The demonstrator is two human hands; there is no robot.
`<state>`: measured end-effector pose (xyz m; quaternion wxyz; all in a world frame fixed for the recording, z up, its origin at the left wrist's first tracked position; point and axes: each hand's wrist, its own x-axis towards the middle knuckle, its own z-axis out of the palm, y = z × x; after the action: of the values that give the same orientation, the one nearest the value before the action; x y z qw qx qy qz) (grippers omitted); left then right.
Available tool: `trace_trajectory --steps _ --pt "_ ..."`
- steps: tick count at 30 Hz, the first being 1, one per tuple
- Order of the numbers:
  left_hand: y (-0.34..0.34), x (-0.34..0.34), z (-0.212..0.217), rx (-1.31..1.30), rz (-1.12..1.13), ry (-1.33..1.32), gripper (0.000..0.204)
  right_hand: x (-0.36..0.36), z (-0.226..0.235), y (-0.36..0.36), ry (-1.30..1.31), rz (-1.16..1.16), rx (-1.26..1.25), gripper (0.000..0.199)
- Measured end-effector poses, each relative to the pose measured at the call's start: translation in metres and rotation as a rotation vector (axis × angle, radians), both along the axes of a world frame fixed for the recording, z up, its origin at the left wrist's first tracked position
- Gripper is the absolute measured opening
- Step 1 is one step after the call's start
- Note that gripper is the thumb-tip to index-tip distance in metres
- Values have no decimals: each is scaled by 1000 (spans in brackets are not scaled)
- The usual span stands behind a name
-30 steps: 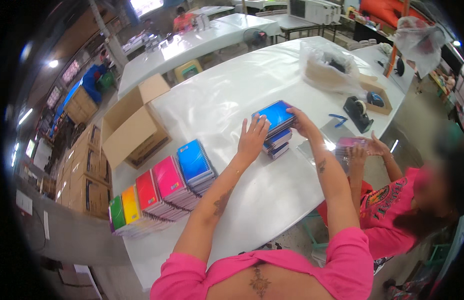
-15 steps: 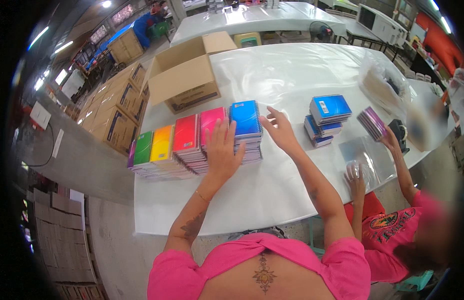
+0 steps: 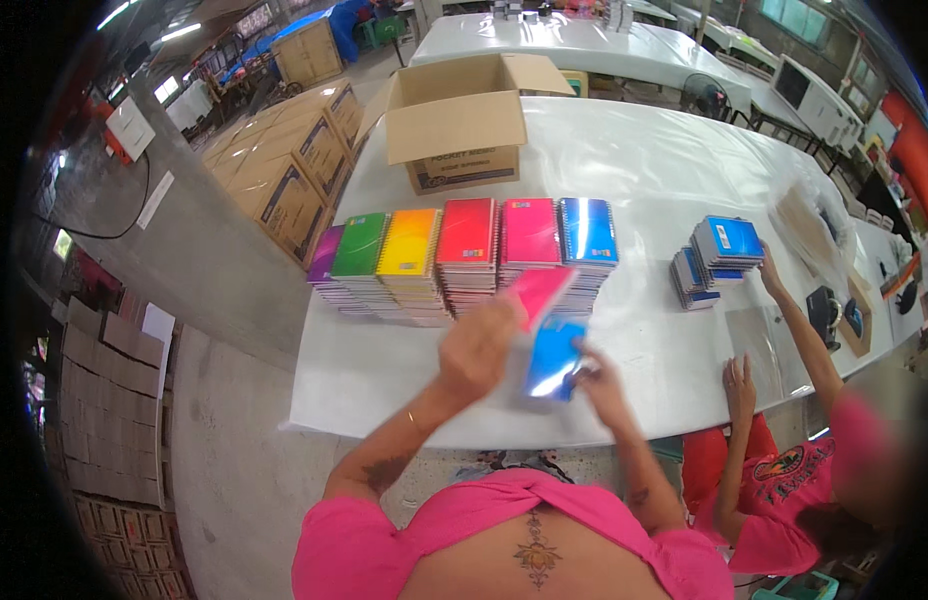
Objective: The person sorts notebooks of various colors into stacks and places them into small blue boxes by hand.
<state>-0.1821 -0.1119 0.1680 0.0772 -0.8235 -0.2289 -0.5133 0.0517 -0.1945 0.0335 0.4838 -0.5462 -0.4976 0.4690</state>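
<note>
Two notebooks are being held up over the near edge of the white table (image 3: 384,370). The left hand (image 3: 479,345) is closing around a pink notebook (image 3: 540,292), gripping it by its lower corner so that the cover is tilting up and to the right; the picture is blurring here, so the fingers cannot be told apart. The right hand (image 3: 599,385) is pinching a blue notebook (image 3: 554,357) by its right edge, fingers curled on it, and the book is hanging nearly upright just below the pink one, the two nearly touching.

Just beyond both hands, six stacks of spiral notebooks (image 3: 464,255) are standing in a row across the middle of the table, running purple, green, yellow, red, pink and blue from left to right. The raised pink notebook is partly covering the near ends of the pink and blue stacks.

Toward the far left corner an open cardboard box (image 3: 459,125) is sitting with its flaps up. At the right edge, a second person in a pink shirt is reaching one hand (image 3: 767,268) to two smaller stacks of blue notebooks (image 3: 714,255), while the other hand (image 3: 739,385) is resting flat on a clear plastic sheet (image 3: 759,335) near the table's near edge.
</note>
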Motion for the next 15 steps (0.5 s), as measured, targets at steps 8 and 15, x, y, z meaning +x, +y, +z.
trace_trajectory --steps 8,15 --pt "-82 -59 -186 -553 -93 497 39 -62 -29 4 -552 -346 296 55" --pt "51 -83 -9 -85 606 196 39 -147 115 124 -871 -185 797 53"
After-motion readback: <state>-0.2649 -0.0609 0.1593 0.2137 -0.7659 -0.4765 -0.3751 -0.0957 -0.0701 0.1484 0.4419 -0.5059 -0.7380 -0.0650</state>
